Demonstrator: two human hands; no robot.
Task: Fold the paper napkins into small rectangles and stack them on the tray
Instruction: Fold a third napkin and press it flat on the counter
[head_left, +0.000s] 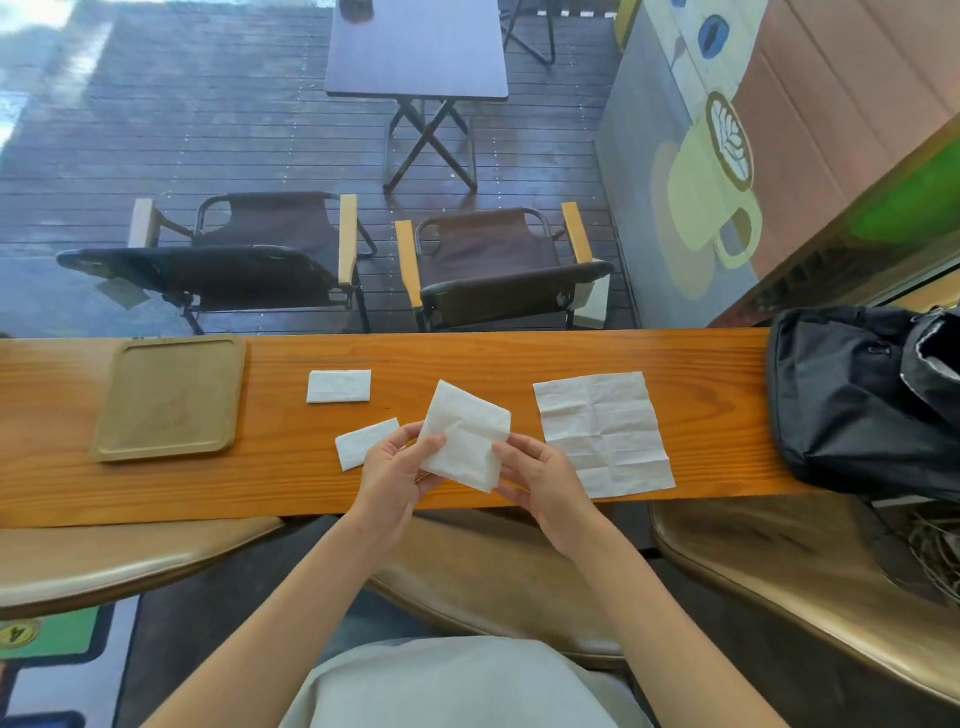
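Both hands hold a partly folded white napkin (467, 434) tilted above the wooden counter (623, 353). My left hand (397, 467) pinches its left edge and my right hand (540, 480) grips its lower right corner. Two napkins folded into small rectangles lie on the counter: one (338, 386) further back, one (363, 442) just left of my left hand. An unfolded, creased napkin (605, 434) lies flat to the right. The brown wooden tray (169, 397) sits at the left with nothing on it.
A black bag (857, 395) rests on the counter's right end. Behind the counter is a window with two folding chairs (260, 260) and a small table (418, 49) on a deck outside. Brown padded seats (805, 561) are below the counter.
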